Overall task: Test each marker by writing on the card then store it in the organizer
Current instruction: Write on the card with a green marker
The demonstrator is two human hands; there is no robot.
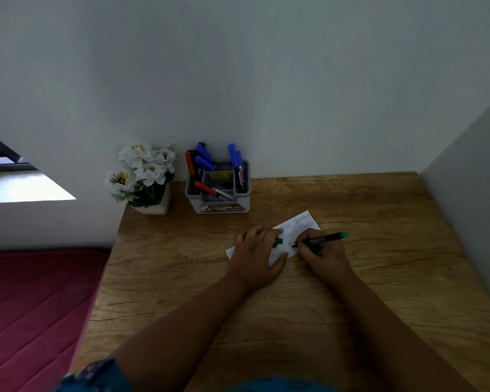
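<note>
A white card (292, 236) is laid slantwise on the wooden bench (379, 278), slightly right of centre, with several lines of handwriting seen on its upper half. The card is pinned by the left hand (255, 256), which is laid palm-down over its left end; the fingers are mostly straight, and a green cap (277, 241) is pinched at the fingertips, at 1 o'clock from the knuckles. A marker (321, 239) with a black barrel and a teal end is pinched by the right hand (321, 257), fingers and thumb curled round the barrel in a writing grip. The marker is tilted low, its teal end pointed toward 3 o'clock and its tip set on or just above the card near the card's middle; actual contact cannot be told. A grey organizer (218, 205) is stood at 11 o'clock from the card, well apart from it, close to the wall (266, 80). Blue markers (234, 158) and a red marker (189, 164) are held upright or leaning in its compartments, and another red marker (210, 190) is laid slanted across the front compartment. A white pot of white flowers (142, 171) is placed just beside the organizer, at its 9 o'clock, on the bench's far left corner. A red mattress (34, 306) is seen beyond the bench's left edge, at 8 o'clock. A blue patterned sleeve (96, 374) is seen at the bottom edge.
</note>
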